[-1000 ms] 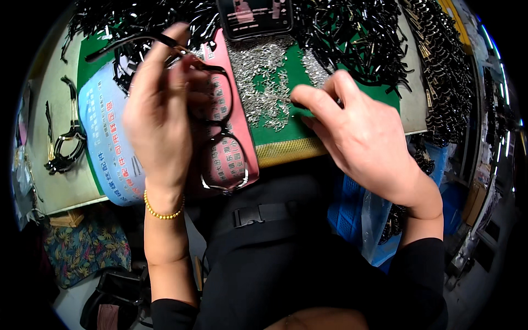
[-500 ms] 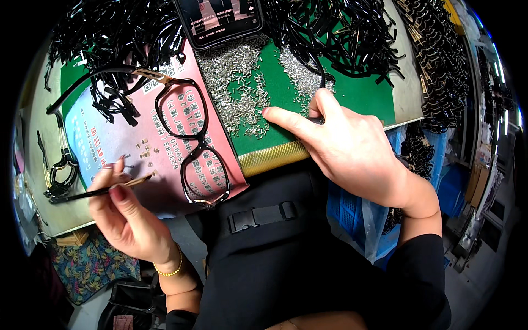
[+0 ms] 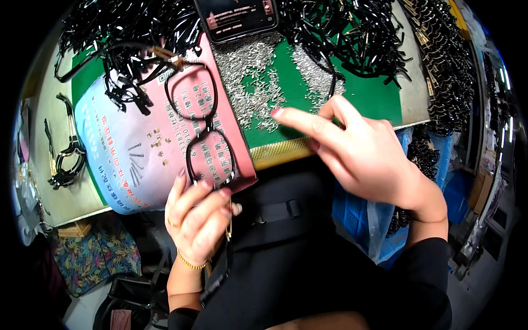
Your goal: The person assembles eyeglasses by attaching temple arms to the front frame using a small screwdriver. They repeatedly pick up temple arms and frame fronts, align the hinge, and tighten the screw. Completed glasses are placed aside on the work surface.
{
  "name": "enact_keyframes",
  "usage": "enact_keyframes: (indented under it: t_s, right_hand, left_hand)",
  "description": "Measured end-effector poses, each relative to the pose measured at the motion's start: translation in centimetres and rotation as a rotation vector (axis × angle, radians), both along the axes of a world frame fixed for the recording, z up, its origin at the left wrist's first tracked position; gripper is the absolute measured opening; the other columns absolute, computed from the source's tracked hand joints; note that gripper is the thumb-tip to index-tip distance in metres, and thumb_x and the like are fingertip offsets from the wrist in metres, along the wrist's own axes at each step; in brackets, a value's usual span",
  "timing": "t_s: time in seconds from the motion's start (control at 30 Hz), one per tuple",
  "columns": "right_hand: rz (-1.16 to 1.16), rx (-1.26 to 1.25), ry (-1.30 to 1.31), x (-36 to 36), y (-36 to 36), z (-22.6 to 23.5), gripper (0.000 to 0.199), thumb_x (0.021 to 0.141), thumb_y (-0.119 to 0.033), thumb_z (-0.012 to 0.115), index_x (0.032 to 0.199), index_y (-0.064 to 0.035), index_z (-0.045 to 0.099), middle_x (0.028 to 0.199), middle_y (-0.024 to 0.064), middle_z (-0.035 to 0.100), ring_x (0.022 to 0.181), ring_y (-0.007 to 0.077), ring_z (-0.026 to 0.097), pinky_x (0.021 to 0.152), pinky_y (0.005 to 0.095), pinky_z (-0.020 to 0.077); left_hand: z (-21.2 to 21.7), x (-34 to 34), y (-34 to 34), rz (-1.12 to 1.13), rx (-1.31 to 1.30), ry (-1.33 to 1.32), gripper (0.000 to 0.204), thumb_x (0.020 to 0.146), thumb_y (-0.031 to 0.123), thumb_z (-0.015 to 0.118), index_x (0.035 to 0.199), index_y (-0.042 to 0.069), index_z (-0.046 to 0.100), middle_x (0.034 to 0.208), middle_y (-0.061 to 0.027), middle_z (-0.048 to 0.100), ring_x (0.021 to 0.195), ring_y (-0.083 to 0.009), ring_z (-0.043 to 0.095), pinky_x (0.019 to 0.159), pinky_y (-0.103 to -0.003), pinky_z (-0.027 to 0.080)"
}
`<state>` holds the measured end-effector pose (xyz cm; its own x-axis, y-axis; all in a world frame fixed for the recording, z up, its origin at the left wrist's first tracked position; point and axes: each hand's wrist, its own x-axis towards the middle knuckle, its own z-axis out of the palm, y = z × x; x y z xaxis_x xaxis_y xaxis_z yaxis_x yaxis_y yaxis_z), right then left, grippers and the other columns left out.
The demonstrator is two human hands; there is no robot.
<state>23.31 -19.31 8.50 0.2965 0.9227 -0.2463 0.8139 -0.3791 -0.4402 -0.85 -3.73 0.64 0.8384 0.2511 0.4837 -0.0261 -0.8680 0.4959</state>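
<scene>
A black eyeglass frame (image 3: 208, 122) lies across a pink and blue printed sheet (image 3: 118, 159), one gold-trimmed temple (image 3: 165, 53) stretching to the far left. My left hand (image 3: 198, 220) is closed at the frame's near rim. It grips a loose black and gold eyeglass temple (image 3: 228, 242) that hangs down before my lap. Whether those fingers also pinch the rim is hard to see. My right hand (image 3: 363, 151) reaches with its index finger stretched out, the tip at a heap of tiny silver metal pieces (image 3: 253, 82). Its other fingers are bent and partly hidden.
Piles of black temples (image 3: 132, 27) cover the far side of the green mat (image 3: 374, 102). A phone (image 3: 236, 19) stands among them. Small gold bits (image 3: 159, 143) and thin grey pins (image 3: 135, 165) lie on the sheet. More frame parts (image 3: 69, 154) lie at left.
My left hand has moved right with the loose temple, from beside the pins to the frame's near rim. My right hand stays by the silver pieces. The view has shifted slightly.
</scene>
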Motion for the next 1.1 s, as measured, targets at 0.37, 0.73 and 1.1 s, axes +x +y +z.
enact_keyframes:
  t_s: [0.37, 0.73, 1.1]
  right_hand:
    - [0.369, 0.172, -0.011, -2.1, 2.8, -2.0, 0.067, 0.073, -0.004, 0.069, 0.137, -0.0253, 0.060, 0.141, -0.0051, 0.058, 0.069, 0.0178, 0.057, 0.047, 0.0256, 0.0510]
    - [0.370, 0.114, 0.025, -1.7, 3.0, -1.5, 0.065, 0.075, -0.003, 0.069, 0.136, -0.0244, 0.061, 0.142, -0.0062, 0.057, 0.071, 0.0170, 0.057, 0.047, 0.0241, 0.0508]
    - [0.371, 0.102, 0.104, -1.2, 3.1, -1.8, 0.065, 0.074, -0.001, 0.069, 0.135, -0.0217, 0.061, 0.138, -0.0040, 0.059, 0.073, 0.0169, 0.059, 0.051, 0.0259, 0.0532]
  left_hand:
    - [-0.5, 1.5, 1.5, 0.022, -0.466, -0.054, 0.030, 0.075, -0.007, 0.079, 0.093, 0.004, 0.057, 0.095, -0.0119, 0.068, 0.094, -0.0307, 0.073, 0.103, -0.053, 0.051]
    - [0.9, 2.3, 1.4, 0.030, -0.253, 0.012, 0.033, 0.070, -0.006, 0.080, 0.096, 0.004, 0.063, 0.093, -0.0106, 0.069, 0.089, -0.0297, 0.073, 0.096, -0.051, 0.055]
    - [1.6, 3.4, 3.0, 0.062, -0.585, 0.150, 0.030, 0.065, -0.012, 0.069, 0.091, 0.003, 0.063, 0.081, -0.0099, 0.065, 0.078, -0.0293, 0.069, 0.073, -0.037, 0.057]
